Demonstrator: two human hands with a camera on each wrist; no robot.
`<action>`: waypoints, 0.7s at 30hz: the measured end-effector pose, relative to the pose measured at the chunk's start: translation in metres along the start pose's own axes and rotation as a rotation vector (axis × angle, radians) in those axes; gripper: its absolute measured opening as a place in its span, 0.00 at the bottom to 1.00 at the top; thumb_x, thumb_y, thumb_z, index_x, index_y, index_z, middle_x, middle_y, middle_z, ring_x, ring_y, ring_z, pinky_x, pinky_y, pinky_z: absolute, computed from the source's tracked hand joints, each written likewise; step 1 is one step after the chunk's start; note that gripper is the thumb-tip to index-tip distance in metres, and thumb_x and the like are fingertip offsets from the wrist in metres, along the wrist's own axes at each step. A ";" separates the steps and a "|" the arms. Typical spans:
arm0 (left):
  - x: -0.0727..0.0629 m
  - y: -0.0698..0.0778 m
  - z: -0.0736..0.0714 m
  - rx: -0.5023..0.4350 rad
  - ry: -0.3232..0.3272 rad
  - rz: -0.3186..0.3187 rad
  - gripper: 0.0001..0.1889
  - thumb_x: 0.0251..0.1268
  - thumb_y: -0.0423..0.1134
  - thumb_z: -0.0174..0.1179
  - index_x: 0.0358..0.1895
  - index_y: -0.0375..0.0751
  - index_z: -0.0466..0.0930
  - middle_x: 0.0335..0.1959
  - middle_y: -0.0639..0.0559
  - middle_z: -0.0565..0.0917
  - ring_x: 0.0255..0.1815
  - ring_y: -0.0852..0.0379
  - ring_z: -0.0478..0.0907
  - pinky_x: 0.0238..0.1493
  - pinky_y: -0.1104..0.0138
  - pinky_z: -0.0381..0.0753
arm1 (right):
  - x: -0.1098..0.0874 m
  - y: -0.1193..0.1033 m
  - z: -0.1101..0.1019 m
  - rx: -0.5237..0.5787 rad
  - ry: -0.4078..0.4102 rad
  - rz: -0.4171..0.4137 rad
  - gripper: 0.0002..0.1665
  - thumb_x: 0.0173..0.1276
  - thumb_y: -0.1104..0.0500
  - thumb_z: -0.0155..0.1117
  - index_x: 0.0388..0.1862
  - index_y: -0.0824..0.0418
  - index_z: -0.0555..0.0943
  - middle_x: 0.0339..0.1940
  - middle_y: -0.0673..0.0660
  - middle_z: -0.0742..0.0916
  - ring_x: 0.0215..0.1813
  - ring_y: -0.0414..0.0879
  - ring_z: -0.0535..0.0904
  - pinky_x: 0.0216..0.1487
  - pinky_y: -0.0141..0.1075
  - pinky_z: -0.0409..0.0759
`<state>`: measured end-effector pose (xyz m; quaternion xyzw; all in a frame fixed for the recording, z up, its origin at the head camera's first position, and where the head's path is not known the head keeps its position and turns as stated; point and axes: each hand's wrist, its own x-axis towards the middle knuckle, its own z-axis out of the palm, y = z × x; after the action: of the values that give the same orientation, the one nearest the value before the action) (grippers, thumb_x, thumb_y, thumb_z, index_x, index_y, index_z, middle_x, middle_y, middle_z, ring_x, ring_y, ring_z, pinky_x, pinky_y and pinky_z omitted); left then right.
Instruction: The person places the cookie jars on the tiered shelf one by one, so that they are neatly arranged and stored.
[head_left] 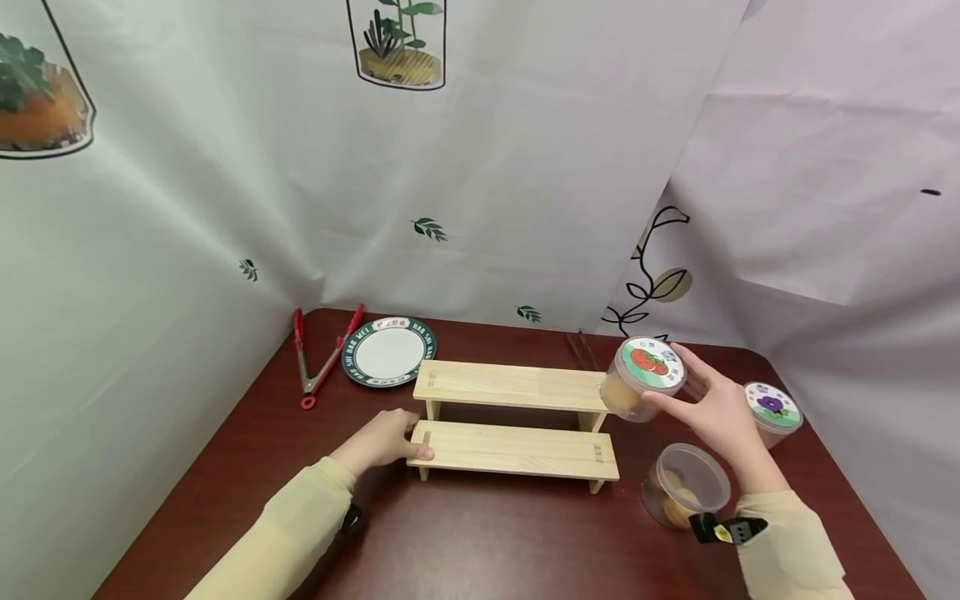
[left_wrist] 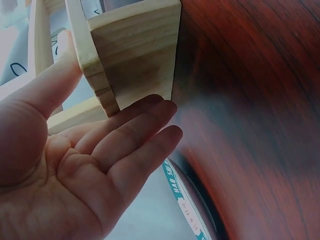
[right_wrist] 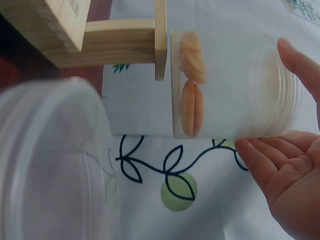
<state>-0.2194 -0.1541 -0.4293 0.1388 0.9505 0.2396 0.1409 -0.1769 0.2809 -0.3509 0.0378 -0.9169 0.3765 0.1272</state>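
A two-step wooden stand (head_left: 517, 450) is on the table. At the left end of its lower step is my left hand (head_left: 381, 439), thumb on top of the board. In the left wrist view the left hand's fingers (left_wrist: 142, 132) lie against the end leg (left_wrist: 137, 55). By its lid, my right hand (head_left: 716, 408) grips a clear plastic jar (head_left: 626, 398) with a tomato picture on top. The jar is tilted beside the right end of the upper step. Orange-brown biscuits (right_wrist: 192, 107) show at its bottom in the right wrist view.
An open-topped clear jar (head_left: 686, 487) with biscuits stands below my right hand. Behind that wrist is a lidded jar (head_left: 772, 412) with a purple flower label. Red-handled tongs (head_left: 322, 367) and a green-rimmed plate (head_left: 388, 352) lie back left. Dark tongs (head_left: 581, 350) lie behind the stand.
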 end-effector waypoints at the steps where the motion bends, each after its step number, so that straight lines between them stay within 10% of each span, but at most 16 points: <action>1: 0.000 0.000 0.000 -0.002 0.001 0.000 0.26 0.46 0.48 0.73 0.48 0.36 0.80 0.32 0.52 0.83 0.32 0.57 0.74 0.41 0.60 0.75 | 0.001 -0.001 0.002 0.006 0.000 -0.005 0.51 0.53 0.44 0.74 0.73 0.54 0.62 0.63 0.63 0.77 0.61 0.59 0.74 0.44 0.15 0.71; 17: -0.001 0.004 -0.003 0.055 0.000 0.024 0.23 0.47 0.48 0.73 0.42 0.38 0.80 0.27 0.54 0.79 0.30 0.57 0.72 0.39 0.61 0.74 | 0.018 -0.023 0.037 0.100 -0.008 -0.083 0.50 0.51 0.47 0.76 0.71 0.56 0.65 0.62 0.62 0.78 0.60 0.56 0.77 0.46 0.16 0.70; 21: -0.001 0.003 -0.002 0.053 0.004 0.020 0.22 0.46 0.49 0.73 0.41 0.38 0.80 0.26 0.54 0.78 0.30 0.57 0.72 0.38 0.61 0.73 | 0.021 -0.028 0.045 0.111 -0.001 -0.097 0.50 0.51 0.47 0.76 0.71 0.56 0.66 0.61 0.60 0.79 0.60 0.53 0.77 0.51 0.29 0.76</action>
<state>-0.2182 -0.1527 -0.4259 0.1513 0.9554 0.2162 0.1329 -0.2020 0.2301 -0.3568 0.0892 -0.8916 0.4204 0.1426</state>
